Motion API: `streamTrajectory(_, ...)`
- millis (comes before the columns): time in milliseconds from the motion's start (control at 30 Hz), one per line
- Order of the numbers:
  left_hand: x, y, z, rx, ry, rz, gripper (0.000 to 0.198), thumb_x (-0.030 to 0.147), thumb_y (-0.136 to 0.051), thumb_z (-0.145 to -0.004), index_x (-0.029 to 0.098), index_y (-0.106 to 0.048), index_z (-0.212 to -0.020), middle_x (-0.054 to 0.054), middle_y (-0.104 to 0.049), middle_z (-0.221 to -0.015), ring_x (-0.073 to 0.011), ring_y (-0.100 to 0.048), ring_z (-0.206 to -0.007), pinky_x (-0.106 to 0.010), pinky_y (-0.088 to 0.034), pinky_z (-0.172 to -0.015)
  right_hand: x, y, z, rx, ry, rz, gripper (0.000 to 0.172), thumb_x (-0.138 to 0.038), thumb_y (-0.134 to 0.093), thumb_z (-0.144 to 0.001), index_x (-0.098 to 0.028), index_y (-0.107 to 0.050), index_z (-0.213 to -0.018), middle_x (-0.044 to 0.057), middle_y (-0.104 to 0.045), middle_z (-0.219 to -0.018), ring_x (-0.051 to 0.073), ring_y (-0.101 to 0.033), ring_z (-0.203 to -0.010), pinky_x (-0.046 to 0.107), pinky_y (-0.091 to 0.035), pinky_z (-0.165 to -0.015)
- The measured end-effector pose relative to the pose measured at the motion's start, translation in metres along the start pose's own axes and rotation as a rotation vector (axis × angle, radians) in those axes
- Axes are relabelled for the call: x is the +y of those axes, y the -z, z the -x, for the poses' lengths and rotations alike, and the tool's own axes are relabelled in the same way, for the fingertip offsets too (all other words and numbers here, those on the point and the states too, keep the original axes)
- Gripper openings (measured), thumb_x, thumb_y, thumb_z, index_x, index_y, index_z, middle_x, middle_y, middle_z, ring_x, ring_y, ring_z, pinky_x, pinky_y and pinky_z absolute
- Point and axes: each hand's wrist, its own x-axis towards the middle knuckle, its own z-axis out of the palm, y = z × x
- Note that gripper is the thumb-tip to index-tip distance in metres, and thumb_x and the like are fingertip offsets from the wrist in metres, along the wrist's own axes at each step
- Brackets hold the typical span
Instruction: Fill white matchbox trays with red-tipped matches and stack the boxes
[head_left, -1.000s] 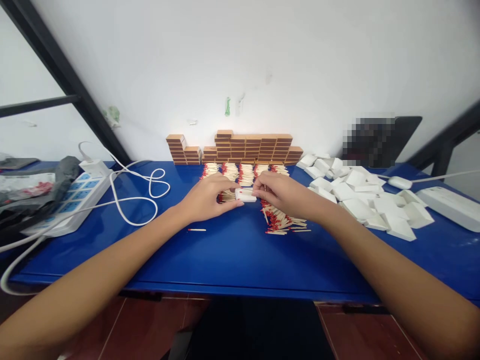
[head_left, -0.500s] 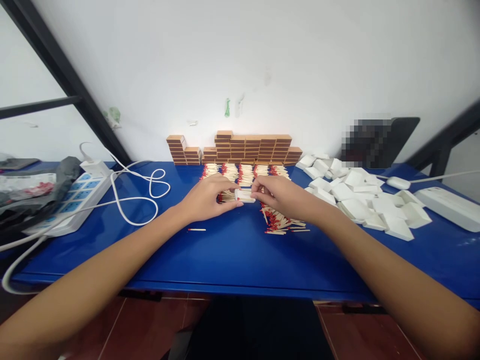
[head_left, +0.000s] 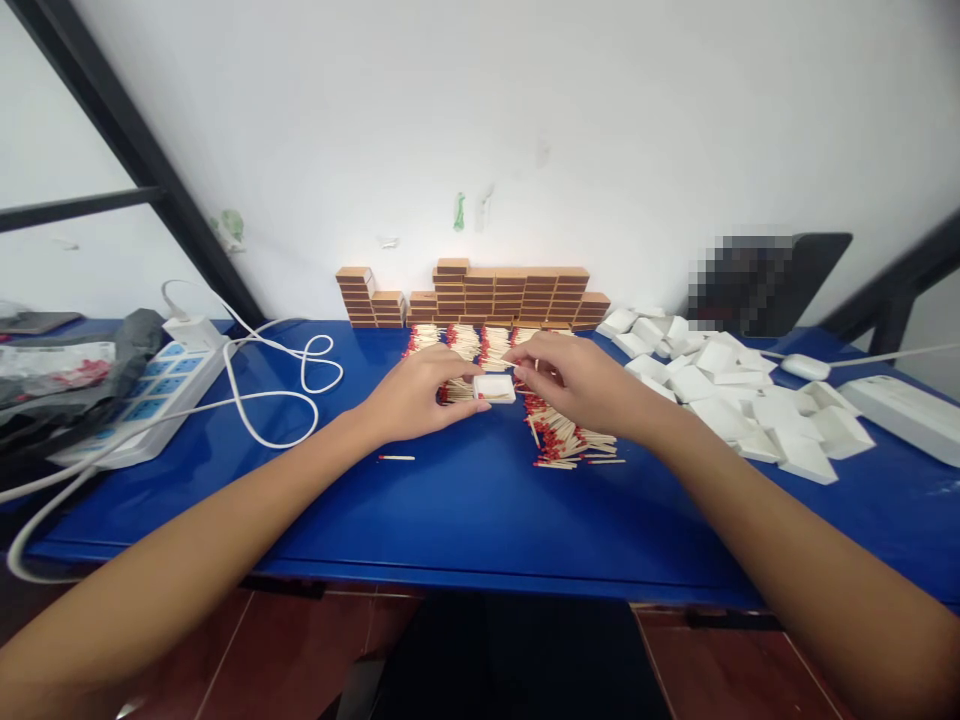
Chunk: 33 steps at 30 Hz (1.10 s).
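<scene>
My left hand (head_left: 420, 396) grips the left end of a small white matchbox tray (head_left: 495, 383) between thumb and fingers. A match or so lies inside, along the tray's near side. Just off the tray's right end is my right hand (head_left: 574, 382), its fingers bent with a small gap between thumb and forefinger, and nothing visible in them. Red-tipped matches (head_left: 571, 438) are heaped under and in front of the right hand. Behind both hands, more matches (head_left: 495, 345) lie in several bundles, partly hidden by the fingers.
Brown matchboxes (head_left: 495, 292) are stacked along the wall. White empty trays (head_left: 720, 385) are piled at right, near a white adapter (head_left: 904, 415) and a dark device (head_left: 795, 285). A power strip (head_left: 154, 400) with looping white cable stands left. One loose match (head_left: 397, 458) lies in front.
My right hand has drawn back from the tray to the right, and its fingers have parted. More of the tray's inside shows. The left hand keeps its hold.
</scene>
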Motion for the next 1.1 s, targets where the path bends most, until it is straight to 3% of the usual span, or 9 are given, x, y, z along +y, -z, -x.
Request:
streamTrajectory(133, 0.000, -0.001, 0.000, 0.012, -0.009, -0.002, 0.036, 0.046, -0.076, -0.096, 0.017, -0.076, -0.118, -0.006, -0.078, -0.093, -0.0216, -0.068, -0.084, -0.037, -0.052, -0.083, -0.006, -0.003, -0.001, 0.068, -0.057, -0.134, 0.013, -0.025, -0.057, -0.098, -0.022, -0.068, -0.093, 0.004, -0.076, -0.086, 0.019, -0.067, -0.074, 0.031, -0.047, -0.068)
streamTrajectory(233, 0.000, -0.001, 0.000, 0.020, -0.011, -0.002, 0.035, 0.046, -0.076, -0.096, 0.018, -0.076, -0.117, -0.005, -0.078, -0.092, -0.0211, -0.067, -0.083, -0.037, -0.052, -0.082, -0.012, -0.005, -0.001, 0.165, -0.097, -0.247, 0.005, -0.023, -0.059, -0.095, -0.023, -0.063, -0.099, 0.003, -0.078, -0.087, 0.019, -0.071, -0.078, 0.031, -0.049, -0.071)
streamTrajectory(367, -0.001, -0.001, 0.000, 0.026, -0.011, -0.004, 0.035, 0.045, -0.076, -0.096, 0.019, -0.076, -0.119, -0.005, -0.078, -0.090, -0.0208, -0.067, -0.083, -0.037, -0.051, -0.082, -0.016, -0.006, 0.000, 0.212, -0.115, -0.314, 0.021, -0.022, -0.063, -0.094, -0.023, -0.061, -0.114, 0.002, -0.081, -0.086, 0.019, -0.071, -0.077, 0.031, -0.048, -0.070)
streamTrajectory(467, -0.001, -0.001, 0.000, 0.061, -0.011, -0.012, 0.035, 0.046, -0.076, -0.096, 0.019, -0.076, -0.119, -0.005, -0.078, -0.092, -0.0204, -0.067, -0.083, -0.036, -0.051, -0.080, -0.018, -0.007, -0.001, 0.226, -0.166, -0.427, 0.016, -0.031, -0.066, -0.095, -0.023, -0.061, -0.108, 0.004, -0.081, -0.087, 0.019, -0.070, -0.073, 0.030, -0.047, -0.066)
streamTrajectory(600, -0.001, -0.002, 0.001, 0.133, -0.007, -0.017, 0.036, 0.045, -0.076, -0.095, 0.019, -0.076, -0.121, -0.006, -0.077, -0.094, -0.0206, -0.067, -0.084, -0.035, -0.052, -0.077, -0.020, -0.012, -0.003, 0.216, -0.222, -0.551, 0.030, -0.050, -0.069, -0.095, -0.021, -0.063, -0.100, 0.008, -0.080, -0.092, 0.022, -0.072, -0.081, 0.034, -0.053, -0.072)
streamTrajectory(767, -0.002, -0.002, 0.001, 0.157, 0.005, -0.027, 0.036, 0.046, -0.077, -0.095, 0.020, -0.076, -0.120, -0.005, -0.076, -0.094, -0.0198, -0.067, -0.085, -0.034, -0.052, -0.077, -0.017, -0.019, -0.004, 0.205, -0.108, -0.340, 0.017, -0.039, -0.069, -0.094, -0.023, -0.073, -0.091, 0.009, -0.080, -0.113, 0.028, -0.068, -0.113, 0.045, -0.051, -0.098)
streamTrajectory(867, -0.002, -0.002, 0.001, 0.158, 0.032, -0.064, 0.038, 0.049, -0.075, -0.095, 0.019, -0.076, -0.119, -0.006, -0.075, -0.092, -0.0207, -0.066, -0.085, -0.034, -0.051, -0.077, -0.012, -0.015, -0.004, 0.218, -0.067, -0.204, 0.010, -0.031, -0.067, -0.093, -0.024, -0.074, -0.092, 0.008, -0.079, -0.111, 0.027, -0.067, -0.111, 0.042, -0.049, -0.095)
streamTrajectory(967, -0.004, -0.002, 0.001, 0.168, 0.057, -0.113, 0.040, 0.051, -0.073, -0.096, 0.016, -0.077, -0.116, -0.007, -0.076, -0.091, -0.0222, -0.066, -0.086, -0.035, -0.051, -0.078, -0.008, 0.000, -0.003, 0.129, -0.093, -0.127, 0.015, -0.029, -0.062, -0.096, -0.022, -0.073, -0.089, 0.007, -0.076, -0.093, 0.022, -0.065, -0.085, 0.035, -0.048, -0.077)
streamTrajectory(1100, -0.008, -0.002, 0.002, 0.172, 0.088, -0.138, 0.040, 0.052, -0.073, -0.096, 0.017, -0.078, -0.115, -0.007, -0.077, -0.093, -0.0227, -0.066, -0.087, -0.035, -0.051, -0.079, 0.001, 0.021, 0.002, -0.187, -0.123, -0.063, 0.018, -0.031, -0.063, -0.093, -0.021, -0.078, -0.094, 0.005, -0.074, -0.085, 0.018, -0.062, -0.071, 0.031, -0.046, -0.066)
